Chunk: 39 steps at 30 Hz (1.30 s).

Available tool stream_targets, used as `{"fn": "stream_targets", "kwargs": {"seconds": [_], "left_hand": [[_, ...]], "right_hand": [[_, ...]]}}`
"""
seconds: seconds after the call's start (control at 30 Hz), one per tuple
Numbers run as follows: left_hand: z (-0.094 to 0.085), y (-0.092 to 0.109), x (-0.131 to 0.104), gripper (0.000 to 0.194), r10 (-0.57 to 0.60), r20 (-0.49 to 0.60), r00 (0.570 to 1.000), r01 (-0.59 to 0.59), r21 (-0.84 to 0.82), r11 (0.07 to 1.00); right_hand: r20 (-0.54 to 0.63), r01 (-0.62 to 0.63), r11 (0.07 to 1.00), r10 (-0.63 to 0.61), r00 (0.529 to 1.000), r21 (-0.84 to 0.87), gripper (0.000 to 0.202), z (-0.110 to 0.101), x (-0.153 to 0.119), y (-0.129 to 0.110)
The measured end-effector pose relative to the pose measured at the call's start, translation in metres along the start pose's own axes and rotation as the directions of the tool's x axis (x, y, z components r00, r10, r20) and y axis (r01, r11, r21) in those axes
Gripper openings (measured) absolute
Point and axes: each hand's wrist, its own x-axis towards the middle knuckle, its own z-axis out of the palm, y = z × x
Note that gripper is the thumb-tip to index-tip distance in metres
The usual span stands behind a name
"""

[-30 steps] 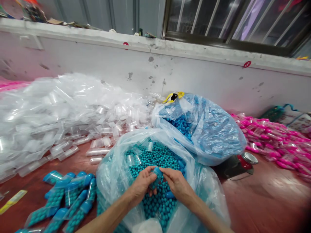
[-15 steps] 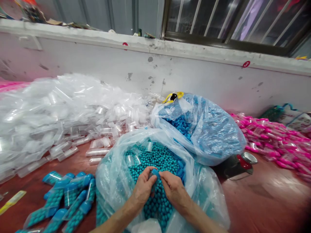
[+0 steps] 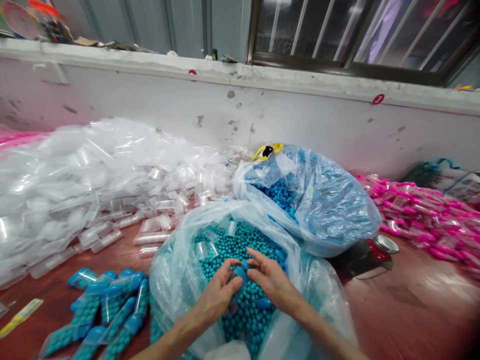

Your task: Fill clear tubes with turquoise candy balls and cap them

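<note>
My left hand is closed round a small clear plastic container, mostly hidden by the fingers, with teal and blue showing through. Beside its top, my right hand has its fingers apart, index finger stretched out. Between the two hands shows a small blue cap; whether the right fingertips touch it is unclear. Both hands are above teal beads in an open translucent bag. Another blue cap lies on the beads below my right hand. A few empty clear containers rest on the beads too.
Filled blue-capped containers lie at left, near a yellow tool. Behind them spreads a heap of clear empty containers. A bag of blue caps stands behind the beads. Pink items and a metal-lidded jar are at right.
The right fingers have spread from a pinch at the blue cap. A blue cap now shows on the beads under my right hand. The left hand keeps its hold on the container.
</note>
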Motion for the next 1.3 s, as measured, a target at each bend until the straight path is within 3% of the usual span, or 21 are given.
{"fn": "stream_targets", "kwargs": {"seconds": [0.07, 0.17, 0.23, 0.5, 0.6, 0.7, 0.8, 0.9, 0.97, 1.07, 1.17, 1.23, 1.3], "left_hand": [[0.006, -0.001, -0.001, 0.044, 0.010, -0.104, 0.995, -0.013, -0.030, 0.999], [0.008, 0.000, -0.001, 0.049, 0.052, -0.178, 0.983, -0.066, -0.073, 0.995], [0.007, 0.002, -0.001, 0.049, 0.093, -0.175, 0.980, -0.111, -0.094, 0.989], [0.015, 0.007, -0.004, 0.027, 0.069, -0.180, 0.981, -0.109, -0.223, 0.969], [0.019, 0.006, -0.003, 0.023, 0.054, -0.234, 0.971, -0.087, -0.135, 0.987], [0.022, 0.002, -0.003, 0.017, 0.142, -0.296, 0.945, -0.149, 0.001, 0.989], [0.022, -0.005, -0.001, 0.015, 0.213, -0.288, 0.934, -0.207, 0.052, 0.977], [0.021, -0.011, 0.004, 0.019, 0.158, -0.262, 0.952, -0.160, 0.017, 0.987], [0.018, -0.011, 0.005, 0.026, 0.107, -0.219, 0.970, -0.121, -0.053, 0.991], [0.002, -0.002, -0.006, 0.035, 0.066, -0.148, 0.987, -0.076, -0.065, 0.995], [-0.036, 0.011, -0.032, 0.037, 0.134, -0.231, 0.964, -0.083, 0.217, 0.973], [-0.071, 0.018, -0.053, 0.037, 0.234, -0.336, 0.912, -0.042, 0.492, 0.870], [-0.103, 0.021, -0.069, 0.037, 0.337, -0.423, 0.841, 0.088, 0.722, 0.686]], "right_hand": [[0.068, 0.058, 0.986, -0.048, 0.997, -0.157, 0.046, 0.008, -0.007, -0.008], [0.161, 0.079, 0.943, -0.028, 0.987, -0.324, 0.078, 0.019, -0.016, -0.013], [0.134, 0.082, 0.917, -0.031, 0.991, -0.390, 0.094, 0.026, -0.017, -0.011], [-0.101, 0.175, 0.835, -0.264, 0.959, -0.522, 0.069, 0.051, -0.018, 0.002], [-0.164, 0.175, 0.822, -0.307, 0.938, -0.542, 0.070, 0.057, -0.021, 0.011], [-0.214, 0.172, 0.817, -0.337, 0.917, -0.551, 0.070, 0.063, -0.024, 0.025], [-0.255, 0.167, 0.841, -0.336, 0.907, -0.515, 0.069, 0.066, -0.026, 0.031], [-0.213, 0.155, 0.910, -0.251, 0.944, -0.384, 0.070, 0.060, -0.025, 0.021], [-0.088, 0.103, 0.966, -0.127, 0.988, -0.238, 0.080, 0.050, -0.024, 0.011], [0.093, -0.016, 0.997, 0.023, 0.995, -0.074, 0.092, 0.031, -0.023, 0.001], [0.093, -0.072, 0.990, 0.084, 0.992, -0.125, 0.069, 0.014, -0.022, 0.003], [0.098, -0.069, 0.973, 0.092, 0.991, -0.219, 0.053, 0.008, -0.021, 0.009], [0.137, -0.010, 0.948, 0.056, 0.989, -0.318, 0.044, 0.007, -0.019, 0.013]]}}
